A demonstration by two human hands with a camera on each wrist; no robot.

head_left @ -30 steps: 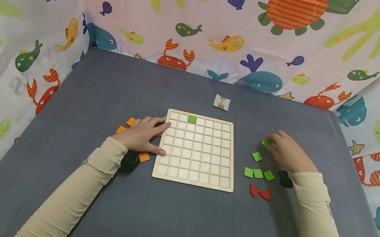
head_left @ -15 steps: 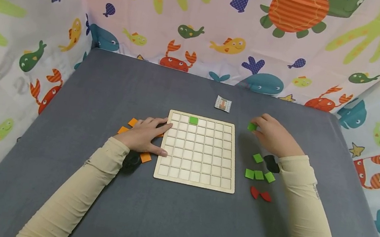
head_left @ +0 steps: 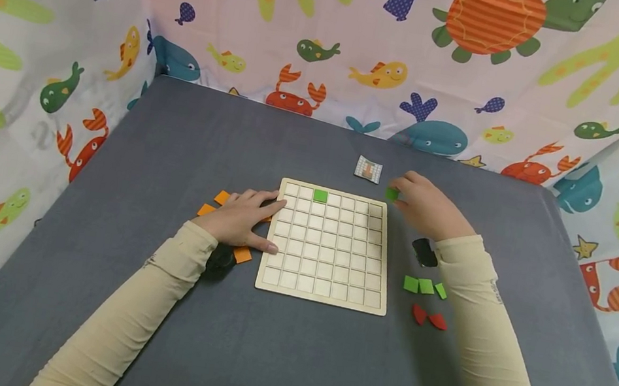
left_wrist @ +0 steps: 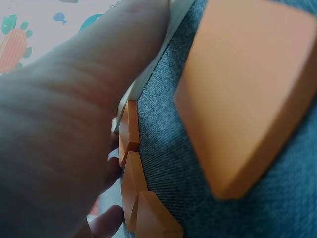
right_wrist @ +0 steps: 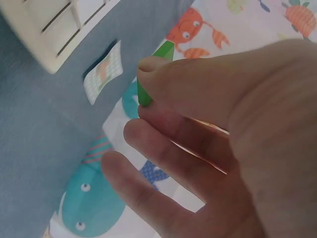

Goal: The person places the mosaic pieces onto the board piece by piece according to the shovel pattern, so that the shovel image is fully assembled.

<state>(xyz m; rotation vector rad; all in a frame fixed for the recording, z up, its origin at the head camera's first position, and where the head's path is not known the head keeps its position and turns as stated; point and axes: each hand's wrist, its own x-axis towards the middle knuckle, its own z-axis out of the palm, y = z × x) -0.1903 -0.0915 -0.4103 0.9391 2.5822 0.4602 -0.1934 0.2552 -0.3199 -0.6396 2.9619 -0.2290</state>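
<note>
A wooden grid board (head_left: 329, 242) lies mid-table, with one green square tile (head_left: 320, 196) in its top row. My left hand (head_left: 240, 218) rests on the board's left edge, fingers spread; orange tiles (head_left: 242, 254) lie around and partly under it. Seen from the left wrist, a large orange tile (left_wrist: 247, 89) is close to the camera and several more stand beyond the hand. Just off the board's upper right corner, my right hand (head_left: 431, 205) pinches a green tile (right_wrist: 157, 74) between thumb and index finger, its other fingers extended.
A small printed pattern card (head_left: 369, 169) lies behind the board. Right of the board are three visible green tiles (head_left: 426, 286) and two red rounded pieces (head_left: 436, 321). A printed cloth (head_left: 345, 26) hangs around the table's back and sides.
My right hand has carried the green tile from the pile on the right, up and left toward the board's upper right corner. The left hand stays at the board's edge.
</note>
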